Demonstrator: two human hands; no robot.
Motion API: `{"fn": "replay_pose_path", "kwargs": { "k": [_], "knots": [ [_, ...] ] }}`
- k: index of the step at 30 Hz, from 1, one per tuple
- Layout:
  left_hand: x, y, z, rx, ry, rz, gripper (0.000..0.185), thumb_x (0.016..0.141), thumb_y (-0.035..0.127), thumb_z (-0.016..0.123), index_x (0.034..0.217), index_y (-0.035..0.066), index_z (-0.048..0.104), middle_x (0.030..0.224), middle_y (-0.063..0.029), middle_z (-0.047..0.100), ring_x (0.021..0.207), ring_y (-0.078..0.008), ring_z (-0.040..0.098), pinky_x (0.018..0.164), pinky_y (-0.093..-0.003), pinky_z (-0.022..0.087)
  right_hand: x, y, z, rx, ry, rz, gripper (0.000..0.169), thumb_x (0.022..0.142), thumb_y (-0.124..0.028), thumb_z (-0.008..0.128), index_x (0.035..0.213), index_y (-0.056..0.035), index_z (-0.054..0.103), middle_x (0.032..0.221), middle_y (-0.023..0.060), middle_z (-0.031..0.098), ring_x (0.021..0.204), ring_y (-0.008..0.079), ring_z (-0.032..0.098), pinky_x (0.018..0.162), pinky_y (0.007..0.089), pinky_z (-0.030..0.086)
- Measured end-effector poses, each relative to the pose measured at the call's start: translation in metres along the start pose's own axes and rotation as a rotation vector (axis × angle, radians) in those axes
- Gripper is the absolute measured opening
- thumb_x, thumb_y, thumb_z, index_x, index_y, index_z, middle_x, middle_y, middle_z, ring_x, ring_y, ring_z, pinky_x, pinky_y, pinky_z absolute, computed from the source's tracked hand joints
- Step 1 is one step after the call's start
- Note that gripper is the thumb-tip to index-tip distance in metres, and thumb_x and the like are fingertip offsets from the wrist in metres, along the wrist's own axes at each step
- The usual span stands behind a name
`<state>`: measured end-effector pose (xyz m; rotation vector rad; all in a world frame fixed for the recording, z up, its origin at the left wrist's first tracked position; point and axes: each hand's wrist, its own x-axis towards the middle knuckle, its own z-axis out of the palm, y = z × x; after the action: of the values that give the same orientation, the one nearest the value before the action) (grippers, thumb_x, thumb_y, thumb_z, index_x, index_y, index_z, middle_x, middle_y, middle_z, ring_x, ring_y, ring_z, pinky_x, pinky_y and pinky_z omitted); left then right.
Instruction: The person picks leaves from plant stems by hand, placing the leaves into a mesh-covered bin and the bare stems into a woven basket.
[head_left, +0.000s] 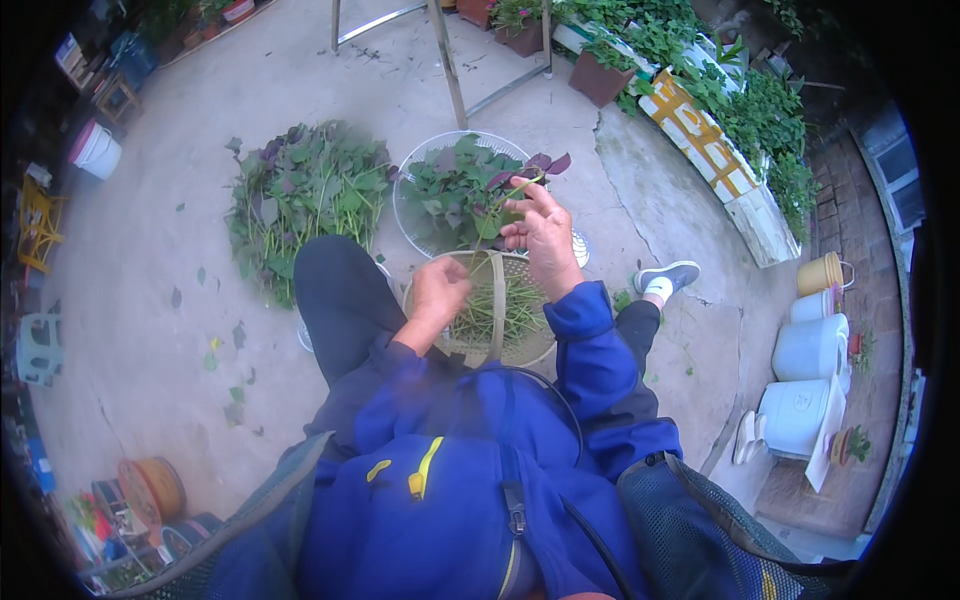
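A thin green stem with purple leaves (551, 163) slants up over the basket. Near its leafy end, my right hand (546, 240) has it at the fingertips. My left hand (439, 294) pinches at the lower end, where the fingers partly hide the stem. Below both hands stands a handled woven basket (498, 300) with many cut green stems (517, 311) inside. Just beyond it, a white plastic colander (400, 199) holds loose green and purple leaves (454, 176). Left of the colander, a large pile of leafy stems (311, 195) lies on the concrete.
My bent knee (337, 292) rises left of the basket. A metal-legged frame (450, 75) stands beyond the colander. Planter boxes (701, 135) line the far right, and several pails (810, 352) stand at the right. Stray leaves (238, 336) dot the concrete floor (165, 247).
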<state>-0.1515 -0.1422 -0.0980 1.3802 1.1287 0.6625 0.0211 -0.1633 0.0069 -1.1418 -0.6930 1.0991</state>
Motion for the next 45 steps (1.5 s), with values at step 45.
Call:
{"fn": "replay_pose_path", "kwargs": {
  "k": [45],
  "knots": [
    [0.007, 0.026, -0.01, -0.923, -0.16, -0.056, 0.012, 0.093, 0.014, 0.058, 0.088, 0.003, 0.059, 0.074, -0.0021, 0.058, 0.059, -0.0107, 0.056, 0.054, -0.0253, 0.051, 0.047, -0.001, -0.014, -1.135, -0.01, -0.588, 0.007, 0.074, -0.007, 0.06, 0.07, -0.0009, 0.061, 0.068, 0.0206, 0.06, 0.065, 0.0382, 0.06, 0.059, 0.0445, 0.048]
  ]
}}
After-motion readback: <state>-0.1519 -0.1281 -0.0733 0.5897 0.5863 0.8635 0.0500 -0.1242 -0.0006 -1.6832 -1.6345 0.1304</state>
